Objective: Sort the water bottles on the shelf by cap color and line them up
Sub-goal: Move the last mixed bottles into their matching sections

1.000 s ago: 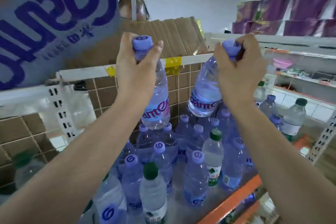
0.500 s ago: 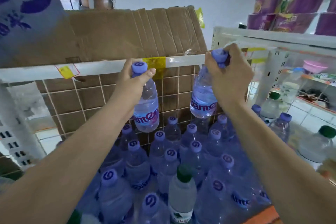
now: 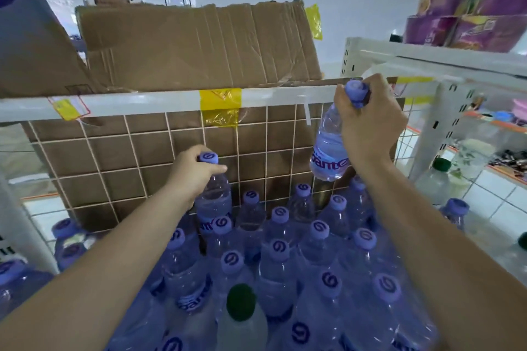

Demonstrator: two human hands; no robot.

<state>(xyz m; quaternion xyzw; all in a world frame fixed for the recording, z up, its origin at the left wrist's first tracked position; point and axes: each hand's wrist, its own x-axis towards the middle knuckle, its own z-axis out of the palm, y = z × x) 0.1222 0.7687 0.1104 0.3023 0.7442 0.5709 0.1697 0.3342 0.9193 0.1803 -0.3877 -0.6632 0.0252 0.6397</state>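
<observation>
Gripping purple-capped bottles by their necks, left hand (image 3: 190, 172) holds one (image 3: 214, 200) upright, right hand (image 3: 368, 125) one (image 3: 330, 148) tilted, cap up

bottles (image 3: 281, 248) stand packed on the shelf before a wire grid (image 3: 137, 157), cardboard (image 3: 196, 43) behind it.

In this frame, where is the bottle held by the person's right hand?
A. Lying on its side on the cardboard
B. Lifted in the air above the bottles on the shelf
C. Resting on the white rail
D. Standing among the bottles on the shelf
B: the right hand grips the purple-capped bottle by its neck, its base hanging clear above the shelved bottles' caps.
</observation>
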